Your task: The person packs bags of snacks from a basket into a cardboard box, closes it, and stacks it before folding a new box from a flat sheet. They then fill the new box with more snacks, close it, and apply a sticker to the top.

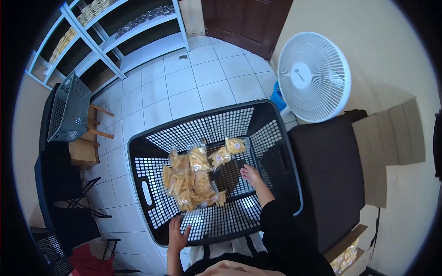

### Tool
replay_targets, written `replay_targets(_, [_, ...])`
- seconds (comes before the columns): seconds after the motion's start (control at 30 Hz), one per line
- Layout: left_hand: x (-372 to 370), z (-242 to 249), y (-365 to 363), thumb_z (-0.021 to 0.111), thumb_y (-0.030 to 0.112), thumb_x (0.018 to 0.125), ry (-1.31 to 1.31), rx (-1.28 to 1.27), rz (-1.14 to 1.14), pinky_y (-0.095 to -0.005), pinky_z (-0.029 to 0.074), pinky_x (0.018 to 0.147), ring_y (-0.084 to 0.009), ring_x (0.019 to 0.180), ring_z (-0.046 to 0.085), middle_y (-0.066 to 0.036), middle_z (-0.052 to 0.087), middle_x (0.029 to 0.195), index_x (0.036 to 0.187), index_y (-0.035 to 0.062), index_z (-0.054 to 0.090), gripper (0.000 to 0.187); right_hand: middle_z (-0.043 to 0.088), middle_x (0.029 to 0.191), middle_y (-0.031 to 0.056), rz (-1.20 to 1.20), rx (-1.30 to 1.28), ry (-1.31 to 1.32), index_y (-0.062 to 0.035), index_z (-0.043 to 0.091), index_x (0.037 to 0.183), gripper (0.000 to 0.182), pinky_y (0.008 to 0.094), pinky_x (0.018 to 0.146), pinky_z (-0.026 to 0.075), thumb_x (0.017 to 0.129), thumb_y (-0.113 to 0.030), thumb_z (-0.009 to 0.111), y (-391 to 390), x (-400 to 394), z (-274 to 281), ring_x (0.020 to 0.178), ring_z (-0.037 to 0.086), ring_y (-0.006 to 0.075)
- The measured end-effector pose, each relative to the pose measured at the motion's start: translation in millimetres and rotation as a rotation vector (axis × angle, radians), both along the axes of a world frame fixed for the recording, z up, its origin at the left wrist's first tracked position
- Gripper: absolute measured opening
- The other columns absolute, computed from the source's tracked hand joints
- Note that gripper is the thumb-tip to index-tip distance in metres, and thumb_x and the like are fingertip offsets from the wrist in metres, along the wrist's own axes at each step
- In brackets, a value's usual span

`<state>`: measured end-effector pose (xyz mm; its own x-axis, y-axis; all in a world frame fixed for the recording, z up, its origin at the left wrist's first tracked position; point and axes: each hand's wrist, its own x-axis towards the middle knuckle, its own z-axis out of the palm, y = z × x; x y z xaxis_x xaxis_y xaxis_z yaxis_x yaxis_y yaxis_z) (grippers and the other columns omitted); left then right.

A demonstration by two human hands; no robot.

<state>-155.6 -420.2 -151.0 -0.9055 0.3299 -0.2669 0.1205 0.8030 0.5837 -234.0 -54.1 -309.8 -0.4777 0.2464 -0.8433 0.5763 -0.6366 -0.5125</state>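
A large black perforated basket is in front of me, with several clear bags of pale yellow snack sticks heaped in its left half. Two more bags lie near its far side. My right hand is inside the basket, over the bare floor at the right, fingers apart and holding nothing. At the near left rim rests my left hand, its fingers spread against the basket wall, with nothing in it.
A white fan stands at the back right beside a dark padded seat. Lower right, an open cardboard box holds more bags. A grey basket is at the left, below shelves. Folded chairs line the left side.
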Motion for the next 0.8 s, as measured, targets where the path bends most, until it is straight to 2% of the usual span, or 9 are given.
replay_targets(0.13, [-5.9,3.9,7.8,0.061,0.021,0.077,-0.122,-0.011,0.023,-0.044,0.027,0.1,-0.0398,0.118,0.033,-0.022,0.042,0.122,0.119,-0.0024,0.04,0.053,0.053,0.067,-0.0021,-0.158,-0.128,-0.181,-0.0103,0.057,0.094,0.03,0.0294,0.051,0.038,0.084,-0.038,0.053,-7.2,-30.8,-59.8,0.055,0.046,0.0105])
replay_targets(0.17, [-9.7,6.4,10.1,0.061,0.021,0.077,-0.148,-0.017,0.037,-0.0434,0.027,0.1,-0.0395,0.118,0.033,-0.021,0.041,0.123,0.119,-0.0027,0.04,0.052,0.042,0.057,-0.0047,-0.222,-0.178,-0.19,-0.0124,0.056,0.081,0.031,0.0272,0.046,0.03,0.084,-0.043,0.051,-10.1,-39.8,-65.3,0.047,0.035,0.0091])
replay_targets(0.33, [-23.9,15.7,15.5,0.061,0.019,0.077,-0.149,0.01,0.047,-0.0414,0.03,0.098,-0.0368,0.115,0.038,-0.02,0.045,0.119,0.117,-0.0029,0.042,0.05,0.041,0.055,-0.005,-0.415,-0.394,-0.147,-0.0161,0.053,0.071,0.032,0.0257,0.046,0.027,0.082,-0.047,0.053,-13.2,-78.1,-86.2,0.043,0.033,0.0093])
replay_targets(0.4, [-24.0,14.1,13.2,0.061,0.019,0.077,-0.157,0.001,0.057,-0.0413,0.03,0.097,-0.0362,0.114,0.038,-0.02,0.046,0.119,0.117,-0.0033,0.042,0.05,0.031,0.053,-0.0033,-0.489,-0.186,-0.291,-0.013,0.051,0.068,0.035,0.0242,0.043,0.025,0.084,-0.044,0.051,-14.8,-88.8,-86.6,0.043,0.03,0.0094])
replay_targets(0.47, [-24.9,14.6,12.6,0.062,0.02,0.077,-0.157,0.006,0.053,-0.04,0.031,0.097,-0.0348,0.114,0.039,-0.02,0.045,0.119,0.116,-0.004,0.042,0.05,0.038,0.054,-0.0018,-0.534,-0.15,-0.307,-0.0111,0.052,0.069,0.031,0.0241,0.042,0.027,0.083,-0.039,0.054,-19.8,-84.9,-89.1,0.044,0.035,0.0093])
replay_targets(0.53, [-27.2,15.1,14.5,0.062,0.019,0.077,-0.165,0.008,0.049,-0.0389,0.031,0.097,-0.0346,0.113,0.039,-0.02,0.045,0.119,0.116,-0.004,0.042,0.05,0.048,0.066,-0.0055,-0.398,0.125,-0.116,-0.016,0.052,0.081,0.015,0.0213,0.049,0.032,0.082,-0.029,0.058,-19.7,-71.7,-87.0,0.056,0.045,0.0068])
replay_targets(0.57, [-29.2,16.5,17.1,0.062,0.018,0.077,-0.151,0.0,0.018,-0.0385,0.032,0.096,-0.0343,0.112,0.04,-0.02,0.046,0.118,0.117,-0.0035,0.042,0.049,0.054,0.076,-0.0028,-0.503,0.186,-0.011,-0.0144,0.051,0.084,0.01,0.0211,0.054,0.037,0.083,-0.023,0.056,-24.3,-67.6,-94.6,0.067,0.049,0.0072])
replay_targets(0.7, [-46.2,16.0,35.7,0.061,0.015,0.078,-0.099,0.116,-0.052,-0.0395,0.033,0.094,-0.0364,0.108,0.041,-0.02,0.046,0.116,0.117,-0.0025,0.042,0.047,0.056,0.084,0.0014,-0.626,0.219,0.2,-0.0108,0.049,0.086,0.007,0.0266,0.07,0.044,0.084,-0.014,0.054,-34.5,-43.6,-30.2,0.076,0.054,0.0118])
replay_targets(0.8, [-70.5,25.1,64.3,0.058,0.016,0.081,0.018,0.215,-0.121,-0.0386,0.035,0.092,-0.0351,0.107,0.044,-0.022,0.046,0.115,0.118,-0.0014,0.041,0.044,0.053,0.077,-0.0002,-0.675,0.231,0.527,-0.0083,0.046,0.081,0.011,0.0233,0.064,0.044,0.086,-0.015,0.053,-35.6,-20.7,44.3,0.067,0.051,0.009])
